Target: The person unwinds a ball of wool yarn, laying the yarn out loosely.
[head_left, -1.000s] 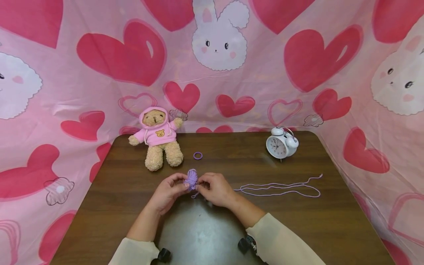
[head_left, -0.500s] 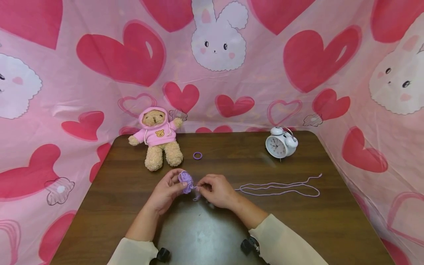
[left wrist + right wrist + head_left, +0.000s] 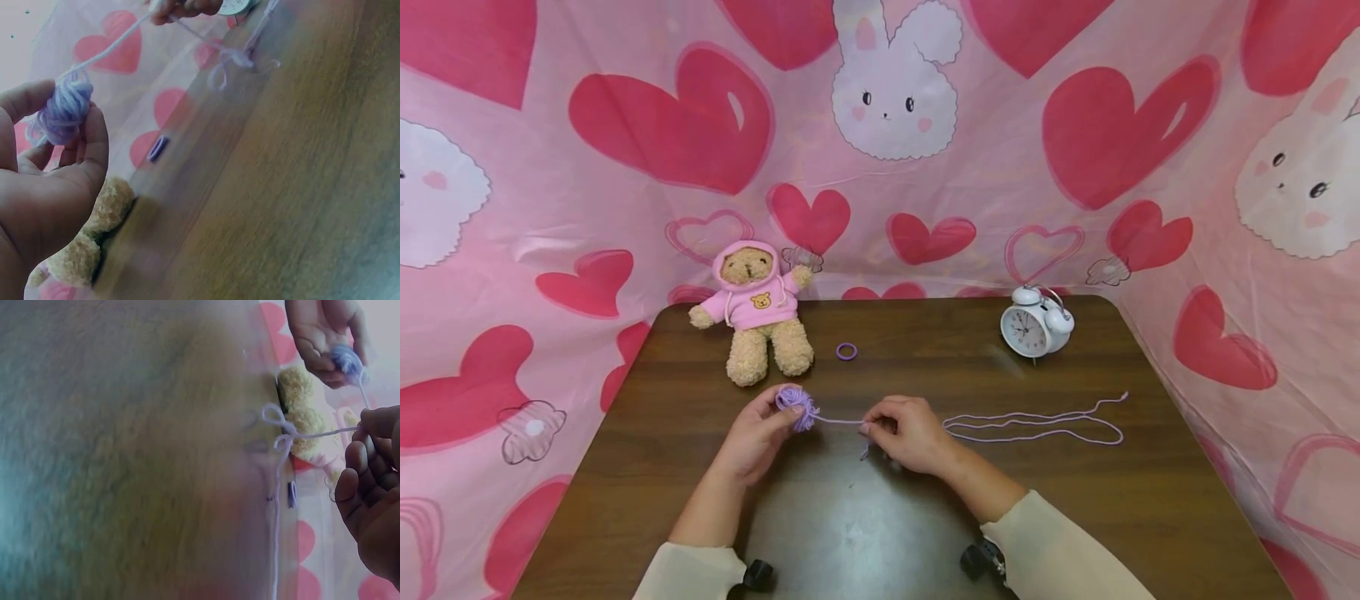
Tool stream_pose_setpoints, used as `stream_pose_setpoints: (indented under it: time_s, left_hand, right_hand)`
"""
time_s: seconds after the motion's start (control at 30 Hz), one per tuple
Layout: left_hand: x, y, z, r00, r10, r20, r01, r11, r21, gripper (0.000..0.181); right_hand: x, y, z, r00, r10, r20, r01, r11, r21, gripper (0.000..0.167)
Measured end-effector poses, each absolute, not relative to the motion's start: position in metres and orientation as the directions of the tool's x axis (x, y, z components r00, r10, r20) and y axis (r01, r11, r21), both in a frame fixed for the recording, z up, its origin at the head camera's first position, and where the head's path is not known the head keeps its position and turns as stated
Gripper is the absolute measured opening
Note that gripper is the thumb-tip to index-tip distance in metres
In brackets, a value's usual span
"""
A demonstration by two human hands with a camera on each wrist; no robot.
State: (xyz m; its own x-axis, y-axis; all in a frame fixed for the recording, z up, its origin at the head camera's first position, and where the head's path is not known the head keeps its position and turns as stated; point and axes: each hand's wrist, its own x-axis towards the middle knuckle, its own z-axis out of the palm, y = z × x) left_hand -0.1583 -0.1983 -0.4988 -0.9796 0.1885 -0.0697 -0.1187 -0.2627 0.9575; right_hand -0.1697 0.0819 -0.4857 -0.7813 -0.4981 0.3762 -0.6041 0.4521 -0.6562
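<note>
A small bundle of lilac yarn [image 3: 797,408] is held in my left hand [image 3: 756,442], pinched between thumb and fingers above the table. From it a single strand [image 3: 841,421] stretches to the right, drawn fairly straight. My right hand [image 3: 913,435] pinches that strand between thumb and forefinger. In the right wrist view a small loop of yarn [image 3: 273,414] with a knot dangles from the strand below the right fingers. More yarn [image 3: 1037,429] lies on the table in a long, loose loop to the right of the right hand.
A teddy bear [image 3: 760,304] in a pink hoodie sits at the back left of the brown table [image 3: 1037,533]. Beside it lies a purple ring [image 3: 846,352]. A white twin-bell alarm clock [image 3: 1036,323] stands at the back right. Pink heart-print fabric [image 3: 880,200] encloses the table.
My left hand has moved left with the yarn bundle and my right hand a little right. The two are now further apart, and a longer strand shows between them.
</note>
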Motion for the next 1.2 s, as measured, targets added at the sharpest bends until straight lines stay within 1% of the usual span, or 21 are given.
stream_pose_setpoints:
  time_s: [0.1,0.3,0.6,0.83,1.0,1.2]
  left_hand:
    - [-0.158,-0.202,-0.499,-0.981,0.186,-0.063,-0.113,-0.272,0.956,0.021]
    - [-0.157,-0.211,-0.500,-0.980,0.191,-0.063,-0.111,-0.250,0.962,0.021]
    - [-0.155,-0.221,-0.501,-0.980,0.181,-0.080,-0.122,-0.236,0.964,0.019]
    - [-0.155,-0.225,-0.501,-0.986,0.150,-0.066,-0.106,-0.272,0.956,0.020]
    - [-0.155,-0.229,-0.500,-0.988,0.134,-0.075,-0.108,-0.257,0.960,0.018]
    - [-0.157,-0.234,-0.500,-0.987,0.140,-0.078,-0.112,-0.252,0.961,0.017]
  right_hand:
    - [-0.170,0.088,-0.484,-0.791,-0.487,0.370,-0.592,0.455,-0.665,0.004]
    - [-0.172,0.100,-0.484,-0.796,-0.461,0.391,-0.592,0.460,-0.662,0.004]
    - [-0.175,0.121,-0.487,-0.838,-0.418,0.351,-0.535,0.506,-0.676,0.006]
    - [-0.175,0.137,-0.483,-0.844,-0.396,0.361,-0.532,0.534,-0.657,0.005]
    - [-0.174,0.148,-0.479,-0.842,-0.389,0.374,-0.536,0.532,-0.655,0.002]
    - [-0.173,0.163,-0.477,-0.851,-0.357,0.386,-0.525,0.545,-0.654,0.009]
